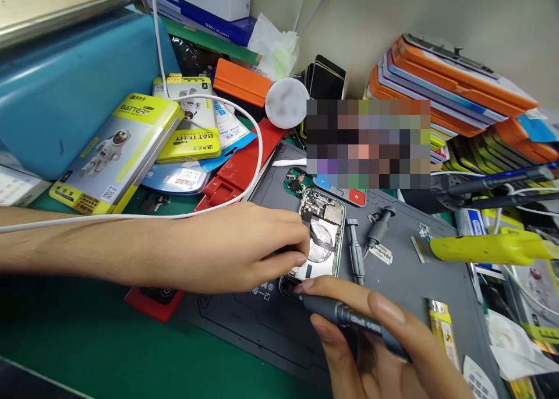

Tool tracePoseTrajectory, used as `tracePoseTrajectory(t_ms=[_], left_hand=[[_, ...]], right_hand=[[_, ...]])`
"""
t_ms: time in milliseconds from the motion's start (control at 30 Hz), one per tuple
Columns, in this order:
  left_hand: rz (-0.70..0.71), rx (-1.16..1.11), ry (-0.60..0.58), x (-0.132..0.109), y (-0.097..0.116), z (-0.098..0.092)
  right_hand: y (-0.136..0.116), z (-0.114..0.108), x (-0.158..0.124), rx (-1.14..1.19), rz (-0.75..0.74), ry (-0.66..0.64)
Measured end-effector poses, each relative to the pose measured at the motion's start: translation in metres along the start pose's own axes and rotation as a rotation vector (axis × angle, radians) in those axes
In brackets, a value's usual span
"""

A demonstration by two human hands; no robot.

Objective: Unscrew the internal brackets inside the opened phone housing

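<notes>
An opened smartphone (327, 236) lies on a dark grey work mat, its inside parts and a round coil showing. My left hand (266, 244) reaches in from the left, fingers curled and closed at the phone's left edge; its fingertips are partly hidden. My right hand (393, 341) grips a dark grey screwdriver (349, 317) between thumb and fingers. The driver's tip end points at the phone's lower end, where my index fingertip also rests. Just right of the phone lie one grey screwdriver (356, 250) and another grey screwdriver (379, 233).
A razor blade (379, 253), a yellow-handled scraper (484, 247) and a lighter (443, 329) lie on the mat (262, 341). Battery boxes (117, 154) stand at left, crossed by a white cable (257, 148). A stack of orange boxes (458, 84) rises behind. A blurred patch covers the back middle.
</notes>
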State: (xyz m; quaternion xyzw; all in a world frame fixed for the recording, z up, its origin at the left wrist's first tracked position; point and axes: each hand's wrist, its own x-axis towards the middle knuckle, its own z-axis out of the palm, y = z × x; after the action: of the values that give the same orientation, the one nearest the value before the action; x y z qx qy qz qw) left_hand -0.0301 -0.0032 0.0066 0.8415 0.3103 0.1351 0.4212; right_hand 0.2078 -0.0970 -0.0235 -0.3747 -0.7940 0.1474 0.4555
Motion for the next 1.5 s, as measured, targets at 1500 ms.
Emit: tracePoseTrajectory(t_ms=[1500], left_hand=[[0.114, -0.079, -0.032, -0.001, -0.004, 0.000]], right_hand=[[0.001, -0.011, 0.012, -0.042, 0.110, 0.289]])
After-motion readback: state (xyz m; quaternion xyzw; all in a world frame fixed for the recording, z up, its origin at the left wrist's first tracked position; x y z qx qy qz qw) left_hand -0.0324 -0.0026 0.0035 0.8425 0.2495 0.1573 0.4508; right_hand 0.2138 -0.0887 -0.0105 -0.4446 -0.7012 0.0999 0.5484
